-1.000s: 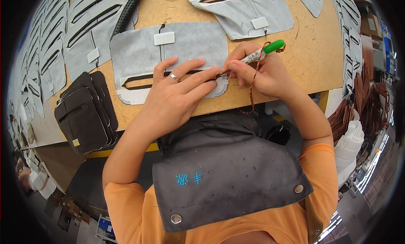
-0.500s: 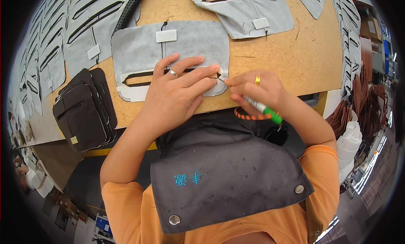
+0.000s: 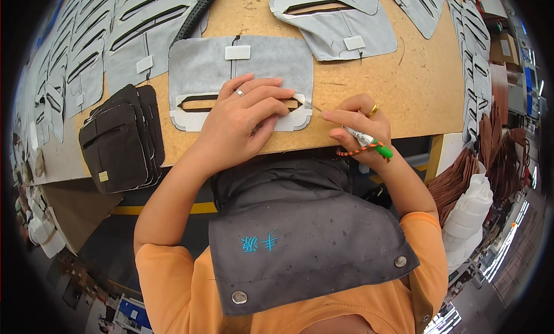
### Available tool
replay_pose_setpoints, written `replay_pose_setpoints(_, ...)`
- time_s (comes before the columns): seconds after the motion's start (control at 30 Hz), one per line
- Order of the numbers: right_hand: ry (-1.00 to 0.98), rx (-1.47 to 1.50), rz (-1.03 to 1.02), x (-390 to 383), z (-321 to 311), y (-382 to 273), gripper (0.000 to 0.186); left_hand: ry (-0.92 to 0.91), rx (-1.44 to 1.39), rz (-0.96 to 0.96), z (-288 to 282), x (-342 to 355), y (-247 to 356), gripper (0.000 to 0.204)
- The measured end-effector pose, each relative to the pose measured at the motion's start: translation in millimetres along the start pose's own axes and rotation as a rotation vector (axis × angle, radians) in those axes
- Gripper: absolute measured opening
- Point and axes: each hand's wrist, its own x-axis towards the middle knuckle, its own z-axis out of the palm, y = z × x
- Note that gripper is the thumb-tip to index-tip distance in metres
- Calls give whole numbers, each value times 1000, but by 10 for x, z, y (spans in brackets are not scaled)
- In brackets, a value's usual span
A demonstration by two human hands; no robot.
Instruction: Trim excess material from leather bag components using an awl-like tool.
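Observation:
A grey fabric panel [image 3: 199,66] lies on the table in front of me, with a white block [image 3: 238,52] near its far edge. In its near part, a white strip surrounds a long dark-edged slot [image 3: 196,104]. My left hand [image 3: 245,112] rests flat over the slot's right half, fingers stretched out, hiding part of it. Just off the panel's right edge, my right hand [image 3: 360,123] is closed round a white pen-shaped tool with a green end [image 3: 381,150] and an orange-black cord [image 3: 352,152]. A thin tip [image 3: 317,109] points toward the slot's right end.
Dark brown fabric pieces [image 3: 118,141] are stacked left of the panel, at the edge of the wooden table [image 3: 369,97]. More slotted grey panels [image 3: 340,37] lie at the back and left. Brown strips [image 3: 459,184] hang to the right. A black textured band [image 3: 196,17] lies behind.
My right hand has drawn back to the right, taking the tool's tip away from the slot's end. The left hand still lies on the panel, fingers now closer together.

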Motion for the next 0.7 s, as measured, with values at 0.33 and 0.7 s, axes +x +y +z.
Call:
replay_pose_setpoints(0.33,-157,-502,-221,-7,202,1,18,-15,128,65,18,-4,20,36)
replay_pose_setpoints(0.7,-170,-473,-214,-3,207,12,15,-84,440,11,43,-92,148,60)
